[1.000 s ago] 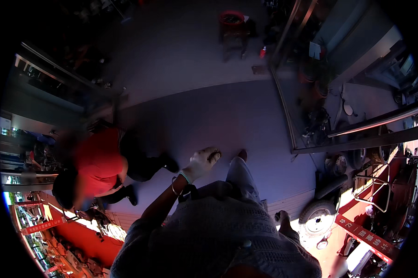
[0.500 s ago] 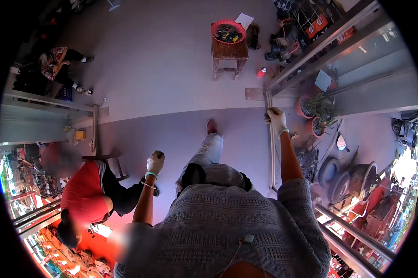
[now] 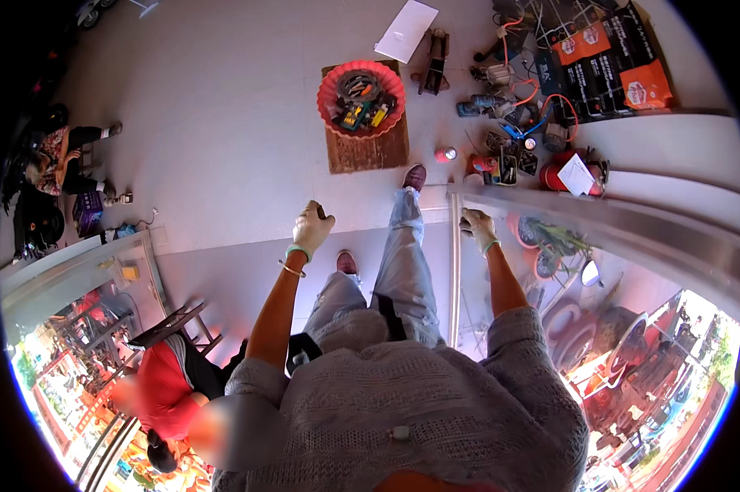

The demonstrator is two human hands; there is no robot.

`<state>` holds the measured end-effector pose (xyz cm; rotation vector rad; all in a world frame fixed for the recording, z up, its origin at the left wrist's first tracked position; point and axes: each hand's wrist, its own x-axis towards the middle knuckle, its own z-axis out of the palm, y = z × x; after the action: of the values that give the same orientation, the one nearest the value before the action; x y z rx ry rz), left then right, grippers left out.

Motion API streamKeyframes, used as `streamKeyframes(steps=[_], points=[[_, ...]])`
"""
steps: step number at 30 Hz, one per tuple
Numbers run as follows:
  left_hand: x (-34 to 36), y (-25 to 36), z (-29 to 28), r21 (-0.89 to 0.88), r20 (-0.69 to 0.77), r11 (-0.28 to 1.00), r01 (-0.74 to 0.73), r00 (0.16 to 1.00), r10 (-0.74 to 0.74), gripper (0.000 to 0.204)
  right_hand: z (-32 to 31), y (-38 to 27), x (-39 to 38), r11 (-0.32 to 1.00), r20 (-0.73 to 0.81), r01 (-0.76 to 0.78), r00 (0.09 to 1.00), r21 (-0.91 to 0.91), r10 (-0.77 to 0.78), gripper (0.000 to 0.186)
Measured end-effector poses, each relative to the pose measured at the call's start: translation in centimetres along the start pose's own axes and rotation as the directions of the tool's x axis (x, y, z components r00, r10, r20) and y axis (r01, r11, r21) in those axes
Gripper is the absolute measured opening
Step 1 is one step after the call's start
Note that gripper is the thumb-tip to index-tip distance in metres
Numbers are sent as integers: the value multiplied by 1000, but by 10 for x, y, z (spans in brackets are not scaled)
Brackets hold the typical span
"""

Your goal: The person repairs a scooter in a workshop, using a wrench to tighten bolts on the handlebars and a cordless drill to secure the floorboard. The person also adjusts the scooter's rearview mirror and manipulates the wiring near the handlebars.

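Observation:
My left hand (image 3: 311,229) wears a pale glove with a dark-stained fingertip area and a green band at the wrist. It is loosely curled in front of me with the thumb out, and nothing shows in it. On the other side, my right hand (image 3: 479,228), gloved the same way, is curled beside the metal door frame (image 3: 455,283) with nothing visible in it. Whether it touches the frame I cannot tell. Ahead stands a brown wooden stool (image 3: 378,156). It bears a red scalloped basin (image 3: 324,100) full of hand tools (image 3: 356,113).
A red can (image 3: 445,154) stands on the floor right of the stool. Farther right are power tools (image 3: 480,105), hoses and stacked boxes (image 3: 603,70). Potted plants (image 3: 550,238) show through glass. A person in red (image 3: 166,381) bends near a dark chair (image 3: 169,326); another sits far left (image 3: 58,160).
I have stepped forward; the stool and basin are nearer. My left hand has swung forward and up. My right hand has come lower in the picture and the door frame has slid back.

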<state>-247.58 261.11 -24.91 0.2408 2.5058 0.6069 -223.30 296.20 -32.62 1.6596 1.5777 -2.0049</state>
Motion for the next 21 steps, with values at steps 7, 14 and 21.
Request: streamKeyframes(steps=[7,14,21], points=[[84,57,81,-18,75,980,201,977,-199,26,-23,-84,276,932,-234,-80,957,353,171,21],[155,85,129,-125,170,906,404,909,-381,41,-68,-125,521,924,-418,-118,866,364,275,41],[187,103,146,-63,51,828,557,830,-555,31,-117,-125,671,981,-38,-89,995,174,97,47]])
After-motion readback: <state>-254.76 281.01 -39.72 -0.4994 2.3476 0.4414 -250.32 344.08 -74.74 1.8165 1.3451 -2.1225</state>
